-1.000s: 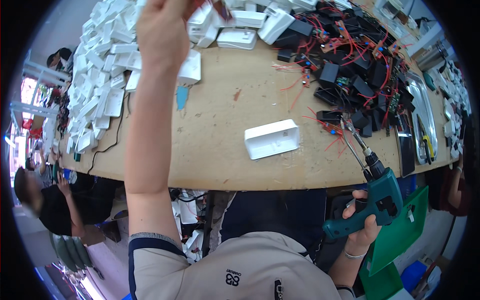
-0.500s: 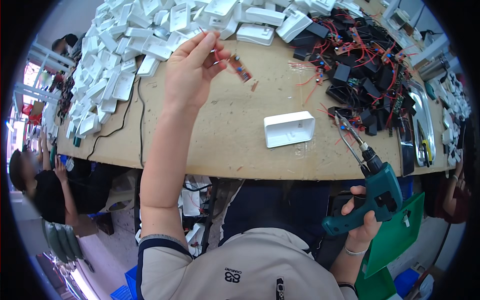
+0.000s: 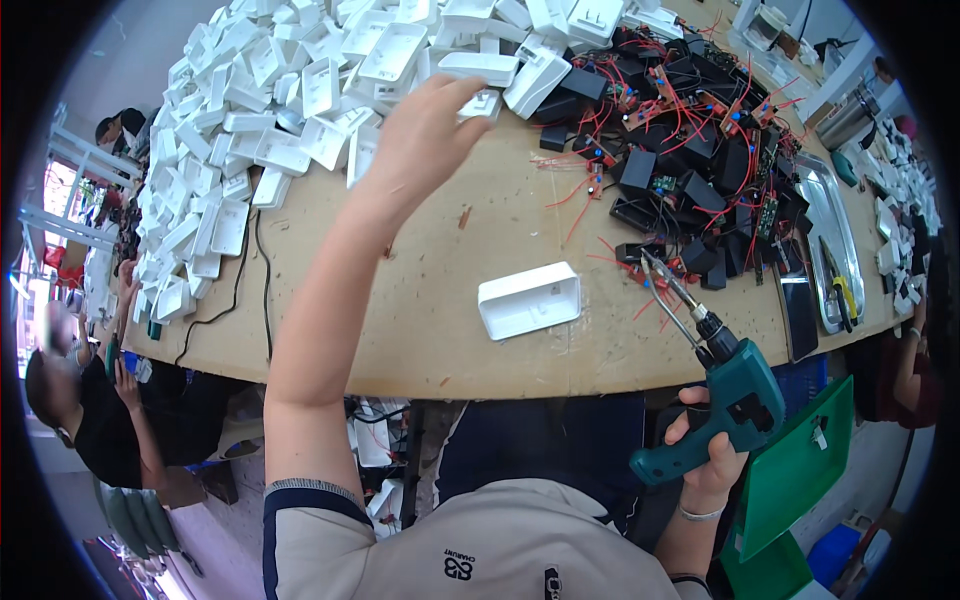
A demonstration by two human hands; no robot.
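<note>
My left hand (image 3: pixel 425 145) reaches over the far middle of the table, beside the white housings. Its thumb and finger are apart, and nothing shows between them. A teal soldering gun (image 3: pixel 745 395) is gripped in my right hand (image 3: pixel 708 450) at the near right edge. The gun's metal tip and thin side tube point up and left toward the heap of black boxes, red wires and small circuit boards (image 3: pixel 690 205). Between my hands, a single white plastic housing (image 3: pixel 535 318) lies with its hollow side showing.
White housings (image 3: pixel 265 150) are piled along the far left. A metal tray (image 3: pixel 840 225) with yellow-handled pliers (image 3: pixel 845 300) stands right, next to a dark flat slab (image 3: pixel 798 315). Black cable (image 3: pixel 262 285) crosses the left. Green bins (image 3: pixel 800 470) sit below right. Co-workers (image 3: pixel 110 420) work at both sides.
The small circuit board with red wires that my left hand held is no longer visible. That hand's fingers have spread. The view has shifted, and my right hand still holds the soldering gun.
</note>
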